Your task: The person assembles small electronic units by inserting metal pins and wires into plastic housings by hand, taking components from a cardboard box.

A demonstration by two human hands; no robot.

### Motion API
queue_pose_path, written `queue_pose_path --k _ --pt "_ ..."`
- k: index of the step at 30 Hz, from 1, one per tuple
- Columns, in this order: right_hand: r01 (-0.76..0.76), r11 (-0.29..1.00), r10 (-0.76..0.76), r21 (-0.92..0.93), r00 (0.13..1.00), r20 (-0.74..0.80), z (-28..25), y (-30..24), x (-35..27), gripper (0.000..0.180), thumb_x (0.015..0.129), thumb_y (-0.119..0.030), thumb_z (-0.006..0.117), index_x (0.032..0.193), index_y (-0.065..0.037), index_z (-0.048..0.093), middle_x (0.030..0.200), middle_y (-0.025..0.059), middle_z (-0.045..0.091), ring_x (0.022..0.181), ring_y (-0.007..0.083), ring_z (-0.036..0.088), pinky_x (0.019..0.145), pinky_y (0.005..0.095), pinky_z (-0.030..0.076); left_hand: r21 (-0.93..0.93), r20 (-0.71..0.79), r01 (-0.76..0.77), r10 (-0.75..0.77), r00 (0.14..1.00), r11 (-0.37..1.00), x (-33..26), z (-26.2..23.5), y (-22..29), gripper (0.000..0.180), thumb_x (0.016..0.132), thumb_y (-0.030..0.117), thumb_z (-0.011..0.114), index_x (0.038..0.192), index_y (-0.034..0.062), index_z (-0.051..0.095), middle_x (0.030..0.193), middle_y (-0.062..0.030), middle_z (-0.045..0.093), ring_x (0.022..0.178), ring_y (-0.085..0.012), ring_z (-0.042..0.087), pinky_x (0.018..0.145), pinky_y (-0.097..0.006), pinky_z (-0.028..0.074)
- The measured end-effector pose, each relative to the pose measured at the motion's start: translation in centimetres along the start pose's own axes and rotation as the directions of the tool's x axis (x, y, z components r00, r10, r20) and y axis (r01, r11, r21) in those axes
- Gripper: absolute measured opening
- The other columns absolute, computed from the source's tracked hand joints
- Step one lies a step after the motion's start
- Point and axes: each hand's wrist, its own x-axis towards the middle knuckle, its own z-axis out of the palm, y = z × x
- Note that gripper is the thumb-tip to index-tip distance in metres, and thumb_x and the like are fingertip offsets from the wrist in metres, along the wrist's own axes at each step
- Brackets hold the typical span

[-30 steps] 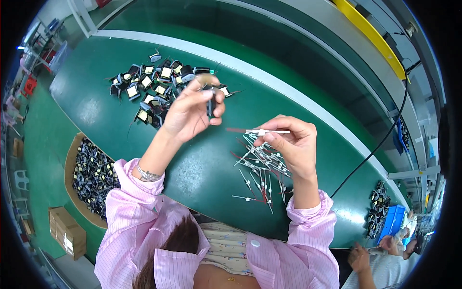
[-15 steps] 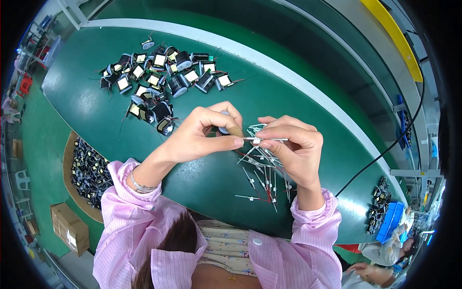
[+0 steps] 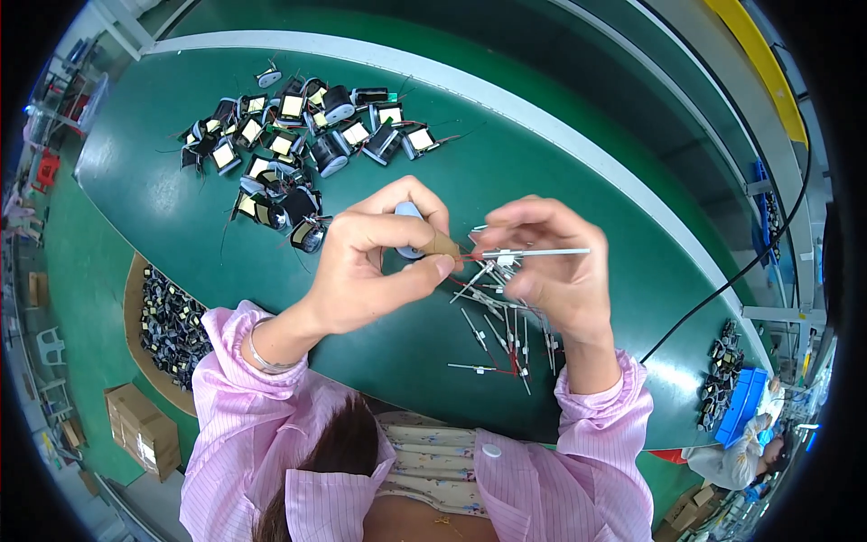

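My left hand [image 3: 388,248] is closed in a pinch on thin red wires [image 3: 470,258]. A small component [image 3: 409,226] with a rounded grey end is tucked in its curled fingers. From the wires a thin white rod with a small white block [image 3: 508,258] sticks out to the right. My right hand [image 3: 560,266], slightly blurred, is open around that rod, thumb and fingers apart. Below both hands, several similar white rods with white blocks and red leads [image 3: 506,330] lie loosely on the green table [image 3: 397,352].
A heap of black components with pale yellow patches and grey ends [image 3: 289,135] lies at the far left. Left of the table stand a bin of dark parts [image 3: 172,321] and a cardboard box [image 3: 143,432]. A blue tray [image 3: 742,406] and a black cable [image 3: 713,294] are on the right.
My right hand has released its pinch on the white rod and spread its fingers. My left hand keeps its pinch on the wires. The view has shifted slightly.
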Motion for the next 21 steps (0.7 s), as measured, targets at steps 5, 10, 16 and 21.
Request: queue_pose_path --k 5,10,16,21 --pt "0.057 0.967 -0.044 -0.248 0.997 0.058 0.79 0.56 -0.43 0.013 0.076 0.008 0.070 0.089 0.004 0.068 0.087 0.0102 0.065 0.081 0.0150 0.060 0.073 0.0275 0.047 0.159 -0.022 -0.102 0.106 0.994 0.982 -0.09 0.39 0.30 0.011 0.072 -0.002 0.068 0.083 -0.0003 0.072 0.085 -0.0073 0.057 0.068 -0.0100 0.053 0.056 -0.023 0.040" --pt "0.089 0.954 -0.090 -0.286 0.996 0.010 1.10 0.53 -0.50 0.011 0.076 0.008 0.070 0.085 0.003 0.069 0.083 0.0101 0.066 0.075 0.0147 0.060 0.068 0.0268 0.046 0.168 -0.014 -0.105 0.109 0.994 0.980 -0.19 0.47 0.23 0.010 0.074 0.000 0.070 0.084 -0.0004 0.072 0.084 -0.0079 0.056 0.067 -0.0107 0.054 0.056 -0.023 0.042" --pt "0.141 0.919 -0.140 -0.368 0.990 0.028 0.92 0.45 -0.48 0.011 0.073 0.007 0.071 0.083 0.002 0.069 0.080 0.0090 0.067 0.074 0.0141 0.060 0.066 0.0255 0.045 0.132 -0.022 -0.085 0.089 0.996 0.988 -0.22 0.56 0.21 0.010 0.075 0.000 0.069 0.085 -0.0008 0.072 0.085 -0.0081 0.056 0.068 -0.0101 0.055 0.058 -0.023 0.044" --pt "0.146 0.916 -0.149 -0.374 0.989 0.021 1.04 0.43 -0.55 0.011 0.073 0.008 0.070 0.082 0.002 0.069 0.080 0.0093 0.066 0.074 0.0141 0.060 0.067 0.0257 0.045 0.119 -0.029 -0.099 0.103 0.994 0.988 -0.34 0.73 -0.04 0.010 0.075 -0.001 0.069 0.085 -0.0015 0.071 0.085 -0.0074 0.055 0.068 -0.0095 0.054 0.056 -0.023 0.043"
